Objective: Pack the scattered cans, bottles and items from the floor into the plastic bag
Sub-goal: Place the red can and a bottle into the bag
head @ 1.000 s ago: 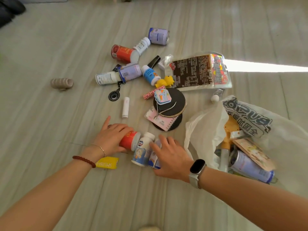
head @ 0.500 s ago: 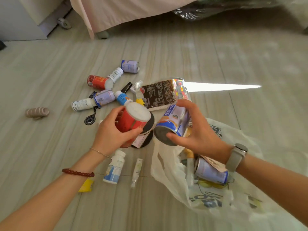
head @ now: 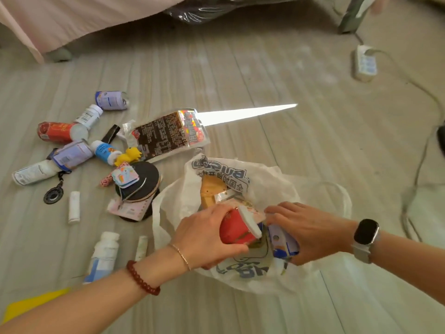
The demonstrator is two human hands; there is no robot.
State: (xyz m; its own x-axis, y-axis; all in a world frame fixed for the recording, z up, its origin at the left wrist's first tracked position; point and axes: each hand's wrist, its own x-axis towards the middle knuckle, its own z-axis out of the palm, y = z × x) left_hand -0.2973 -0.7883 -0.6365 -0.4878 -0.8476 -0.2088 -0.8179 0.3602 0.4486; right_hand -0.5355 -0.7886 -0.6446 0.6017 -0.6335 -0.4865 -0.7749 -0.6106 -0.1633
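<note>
- Bag (head: 277, 186) of thin white crinkled plastic with blue print lies open on the floor, low and right of centre, its mouth gaping upward and a flat yellow-brown piece showing inside.
- Left hand (head: 204, 235) curls its fingers round a red can (head: 234, 229), a smooth cylinder with a pale flat lid, tilted over the bag's mouth.
- Right hand (head: 305, 230) grips a blue-and-white can (head: 281, 242) just beside the red one, also within the mouth; its fingers wrap the top end.
- White bottle (head: 104, 255) with a blue label lies on the floor left of the bag, a slim pale tube (head: 141, 244) beside it.
- Farther out, a round black disc stack (head: 144, 183) sits on a pink card, with a small yellow duck toy (head: 128, 155) at its upper edge.
- Glossy snack packet (head: 166, 136), dark with fine print, lies flat beyond the disc.
- Scattered at the far left are a red can on its side (head: 56, 131), lilac-labelled cans (head: 112, 100), white bottles (head: 89, 116), a short white stick (head: 74, 207) and a black ring keychain (head: 53, 195).
- Floor (head: 240, 75) is pale streaked planking, crossed by a narrow wedge of sunlight.
- White power strip (head: 364, 62) with a cord lies at the far right.
</note>
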